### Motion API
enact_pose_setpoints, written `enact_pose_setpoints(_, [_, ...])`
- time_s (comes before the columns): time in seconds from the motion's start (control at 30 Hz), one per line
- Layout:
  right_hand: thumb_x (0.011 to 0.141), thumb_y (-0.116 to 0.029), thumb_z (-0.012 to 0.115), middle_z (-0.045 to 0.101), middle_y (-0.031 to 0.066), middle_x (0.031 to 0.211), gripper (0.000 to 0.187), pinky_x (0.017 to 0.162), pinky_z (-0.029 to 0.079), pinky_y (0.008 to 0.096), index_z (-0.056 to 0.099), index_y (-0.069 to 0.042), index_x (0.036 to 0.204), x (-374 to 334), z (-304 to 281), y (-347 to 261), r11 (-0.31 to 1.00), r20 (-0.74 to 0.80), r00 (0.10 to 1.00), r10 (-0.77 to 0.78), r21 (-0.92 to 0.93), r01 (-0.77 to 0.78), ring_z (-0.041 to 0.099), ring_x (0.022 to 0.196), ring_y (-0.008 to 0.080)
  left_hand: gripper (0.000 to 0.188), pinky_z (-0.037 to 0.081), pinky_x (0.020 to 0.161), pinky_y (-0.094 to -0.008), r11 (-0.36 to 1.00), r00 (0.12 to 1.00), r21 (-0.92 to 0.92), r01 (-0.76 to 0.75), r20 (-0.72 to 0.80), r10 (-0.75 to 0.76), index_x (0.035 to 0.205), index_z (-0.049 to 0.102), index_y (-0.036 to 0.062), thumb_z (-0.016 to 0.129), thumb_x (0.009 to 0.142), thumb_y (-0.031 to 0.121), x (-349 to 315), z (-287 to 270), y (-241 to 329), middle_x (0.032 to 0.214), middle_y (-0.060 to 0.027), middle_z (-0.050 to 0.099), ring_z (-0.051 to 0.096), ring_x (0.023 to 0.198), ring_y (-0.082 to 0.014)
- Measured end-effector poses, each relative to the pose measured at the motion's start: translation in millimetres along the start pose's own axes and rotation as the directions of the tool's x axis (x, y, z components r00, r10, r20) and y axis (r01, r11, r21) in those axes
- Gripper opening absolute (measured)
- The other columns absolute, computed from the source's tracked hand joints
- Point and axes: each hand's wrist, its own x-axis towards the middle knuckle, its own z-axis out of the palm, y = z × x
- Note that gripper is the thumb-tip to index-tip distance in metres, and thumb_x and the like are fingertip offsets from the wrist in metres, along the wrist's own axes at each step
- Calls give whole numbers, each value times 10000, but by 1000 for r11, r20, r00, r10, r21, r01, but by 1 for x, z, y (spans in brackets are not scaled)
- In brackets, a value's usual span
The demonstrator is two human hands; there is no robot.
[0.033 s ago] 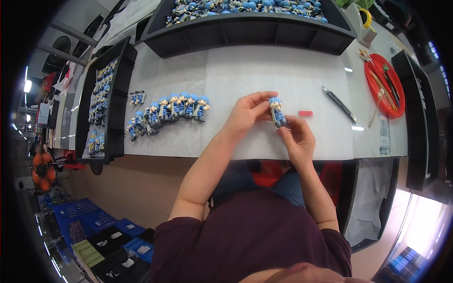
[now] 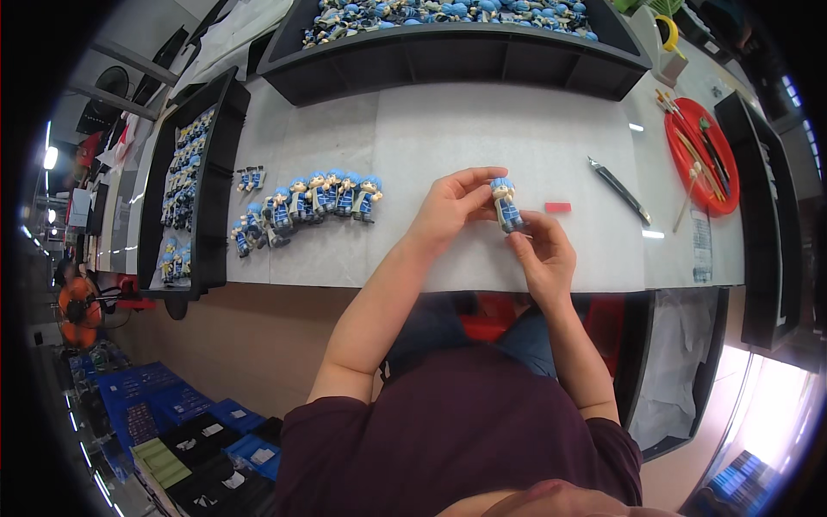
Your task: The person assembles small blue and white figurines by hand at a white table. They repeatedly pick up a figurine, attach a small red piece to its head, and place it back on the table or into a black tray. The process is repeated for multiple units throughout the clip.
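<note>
Between my two hands is a small blue-haired figurine [image 2: 506, 207] in a blue and beige outfit, held upright above the white table. My left hand [image 2: 455, 203] pinches it near the head and upper body. Down at its feet, my right hand [image 2: 544, 252] grips it between thumb and fingers. A small pinkish-red block [image 2: 558, 207] lies on the table just right of the figurine. Several similar figurines [image 2: 317, 195] lie side by side in a curved row to the left, with smaller pieces [image 2: 251, 178] behind them.
A large black tray [image 2: 457, 60] heaped with blue-haired figurines spans the back. Another black tray [image 2: 226, 129] of figurines stands at left. A craft knife [image 2: 618, 190] lies at right, near a red oval dish [image 2: 729, 203] of brushes and tools. The table edge runs below my hands.
</note>
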Motion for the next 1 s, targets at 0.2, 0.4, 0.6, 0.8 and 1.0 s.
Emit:
enact_pose_setpoints(0.2, [820, -9, 604, 568, 109, 1008, 313, 757, 480, 245, 484, 40, 1106, 0, -1, 1, 1000, 1, 1000, 11, 22, -11, 562, 906, 138, 274, 512, 764, -290, 998, 999, 37, -46, 8, 46, 1139, 543, 17, 529, 873, 84, -1, -2, 0, 1011, -87, 619, 598, 893, -146])
enact_pose_setpoints(0.4, [828, -23, 597, 559, 112, 1012, 319, 772, 478, 253, 477, 34, 1118, -1, 0, -1, 1000, -2, 1000, 0, 29, 0, 559, 915, 145, 279, 506, 779, -302, 995, 996, 38, -88, 10, 87, 1141, 539, 4, 523, 871, 70, 1, -4, -5, 1043, -104, 613, 599, 916, -162])
enact_pose_setpoints(0.6, [841, -50, 589, 532, 124, 1040, 336, 759, 495, 270, 457, 32, 1138, -1, -4, 1, 996, -2, 1000, 19, 84, -19, 568, 899, 159, 277, 499, 812, -332, 996, 994, 17, -92, 65, 91, 1139, 541, -7, 504, 876, 67, -1, -1, -2, 1083, -143, 597, 594, 953, -187])
enact_pose_setpoints(0.8, [821, -22, 606, 512, 113, 1030, 370, 735, 505, 254, 442, 15, 1150, -2, 1, -5, 991, -58, 998, -8, 132, 15, 573, 887, 160, 283, 501, 808, -328, 996, 996, 58, -68, 62, 64, 1138, 551, -7, 513, 885, 114, -3, 2, -1, 1063, -132, 606, 595, 941, -181])
enact_pose_setpoints(1.0, [766, 20, 654, 499, 96, 1067, 468, 769, 491, 263, 430, -6, 1176, -2, -4, 6, 994, -53, 992, -111, 6, 111, 536, 976, 172, 263, 500, 776, -286, 990, 998, 125, -59, 6, 59, 1087, 586, -6, 579, 851, 111, -3, 3, 1, 989, -92, 630, 590, 907, -145])
